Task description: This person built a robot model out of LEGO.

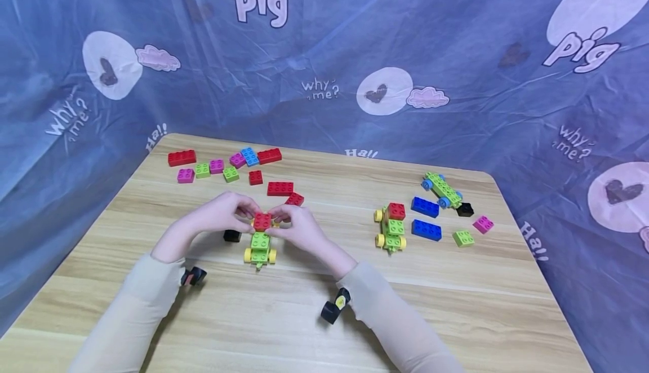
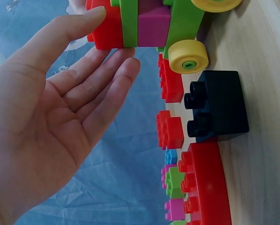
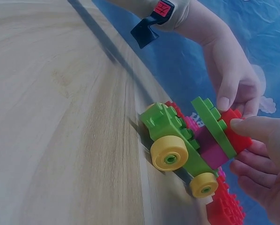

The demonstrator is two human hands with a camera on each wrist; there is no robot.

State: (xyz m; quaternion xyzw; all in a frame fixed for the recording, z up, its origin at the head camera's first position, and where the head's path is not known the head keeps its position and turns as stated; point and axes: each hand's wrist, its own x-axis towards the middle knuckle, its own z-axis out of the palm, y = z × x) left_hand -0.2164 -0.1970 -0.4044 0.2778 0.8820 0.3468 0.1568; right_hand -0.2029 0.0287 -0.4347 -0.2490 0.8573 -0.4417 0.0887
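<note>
My left hand (image 1: 219, 215) and right hand (image 1: 300, 227) meet over a small toy car at the left of the table. Both pinch a red brick (image 1: 262, 222) between thumb and fingers, one from each side. This brick sits at the top of the stack, against a green brick (image 3: 214, 125). Beneath that, the right wrist view shows a magenta brick (image 3: 212, 148) on a green car base (image 3: 170, 129) with yellow wheels (image 3: 169, 153). A black brick (image 2: 219, 105) stands beside the car, near my left hand.
Several loose red, magenta, green and blue bricks, such as a long red one (image 1: 280, 189), lie behind my hands. A second yellow-wheeled car (image 1: 392, 241) stands right, near two blue bricks (image 1: 426, 230), a blue-wheeled base (image 1: 441, 189) and another black brick (image 1: 465, 209).
</note>
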